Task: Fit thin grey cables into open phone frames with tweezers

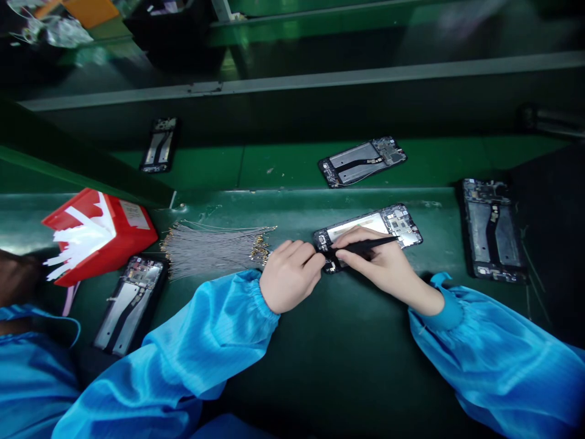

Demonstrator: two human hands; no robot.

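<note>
An opened phone (404, 227) with its circuit board exposed lies slanted on the green bench in front of me. Black tweezers (372, 244) are gripped in my right hand (386, 268), their tip end down at the phone's left end. My left hand (292, 275) is closed against that same end, with fingers curled; anything pinched in them is hidden. Just left of it lies a bundle of thin grey cables (210, 247) with gold-coloured ends. Both my forearms are in blue sleeves.
Other opened phones lie behind (361, 163), far left (159, 145), right (491, 231) and near left (125, 308). A red box (132, 235) holds white strips (86, 235). A green post (91, 152) slants at left. Another person's blue sleeve (31, 384) is at lower left.
</note>
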